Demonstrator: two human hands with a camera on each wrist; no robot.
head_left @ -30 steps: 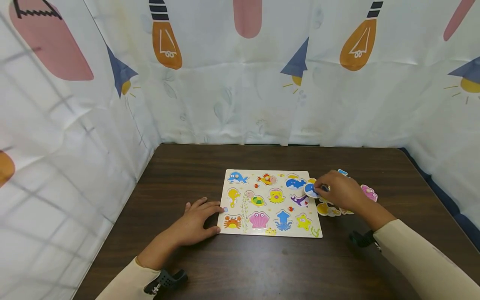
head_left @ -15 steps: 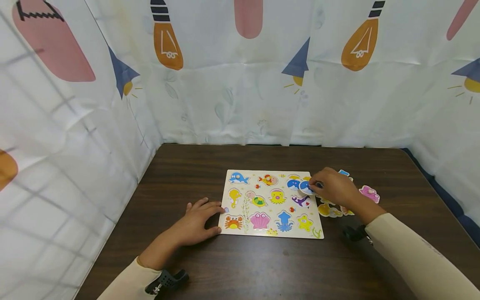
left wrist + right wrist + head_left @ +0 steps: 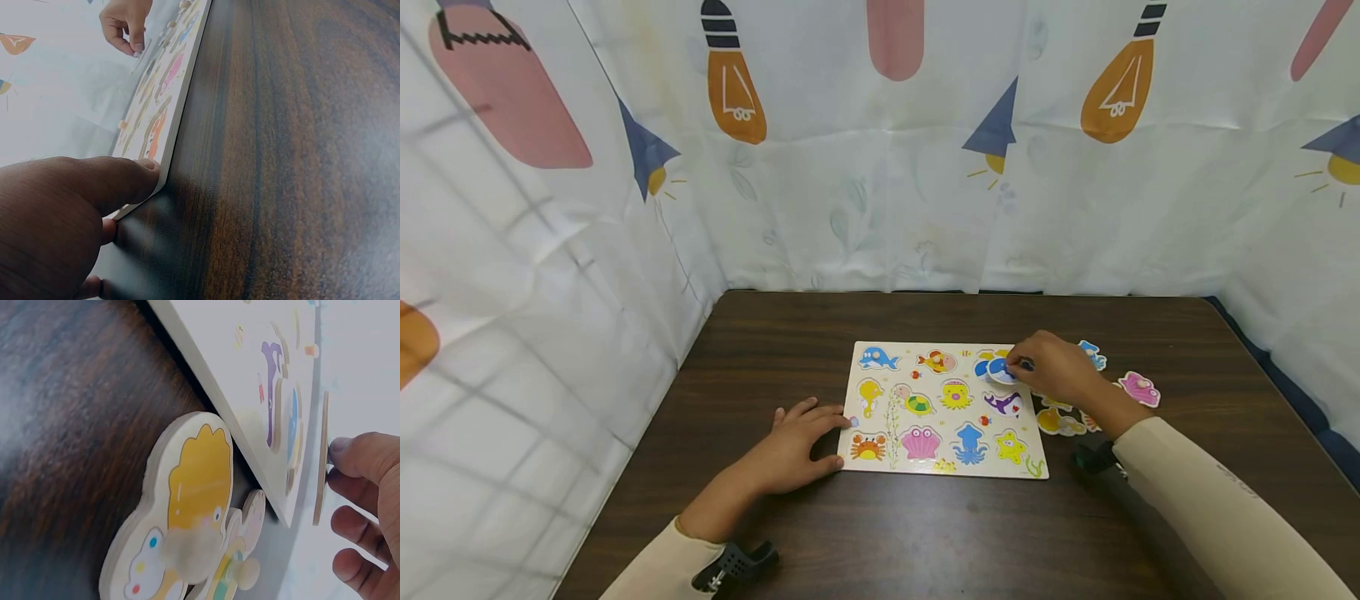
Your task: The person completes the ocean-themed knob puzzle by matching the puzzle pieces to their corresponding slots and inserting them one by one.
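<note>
Right hand (image 3: 1051, 367): fingers pinch the blue piece (image 3: 999, 372) above the board (image 3: 1028, 429); best aligned with the recess (image 3: 981, 367) before lowering. Left hand (image 3: 797, 446): fingers spread against the board's edge, should steady it.

Touching the near corner of the board (image 3: 179, 103) right now, with the thumb of the left hand (image 3: 62, 209) laid across it and two more fingertips (image 3: 109, 231) peeking out just below! Looking up along the board from there: past an orange figure (image 3: 156, 134), then a pink one (image 3: 170, 74), then a blue one (image 3: 187, 30), with a pale knob (image 3: 122, 125) at the far edge. Beyond that edge, pinching a thin piece (image 3: 140, 60) with the right hand (image 3: 127, 25)! Beside the board, onto dark, streaky desk (image 3: 281, 156); behind it, onto pale backdrop (image 3: 62, 94).
</note>
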